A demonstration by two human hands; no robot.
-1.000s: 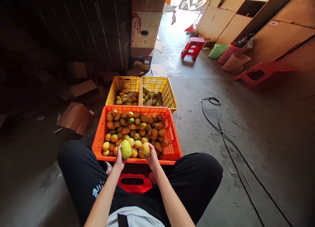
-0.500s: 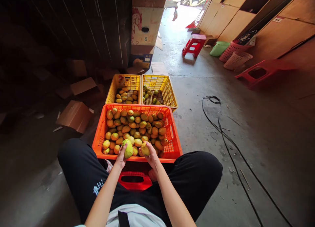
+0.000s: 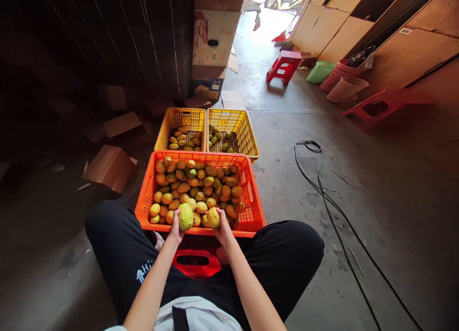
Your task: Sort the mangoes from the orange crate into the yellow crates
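My left hand [image 3: 177,227] is closed around a yellow-green fruit [image 3: 185,217], oval with a bumpy skin. A smaller, rounder yellow fruit [image 3: 213,217] sits in my right hand [image 3: 224,229], the thumb along its side. Both fruits are held side by side, a small gap apart, above the near edge of an orange plastic crate [image 3: 257,211]. That crate holds many oval fruits [image 3: 193,182] in yellow, orange and green. I cannot make out their exact kind. The crate stands in front of my knees, with a red plastic stool [image 3: 197,270] between my legs.
Two yellow crates, one left [image 3: 162,132] and one right [image 3: 251,135], stand behind the orange one with a few fruits inside. Cardboard pieces [image 3: 109,168] lie to the left. A black cable [image 3: 324,197] loops across the floor at right. A red stool [image 3: 284,67] stands farther back.
Both hands stay in the same place, each keeping its fruit. The fruits have been turned slightly in the fingers, tilting and then coming back. The view has shifted a little.
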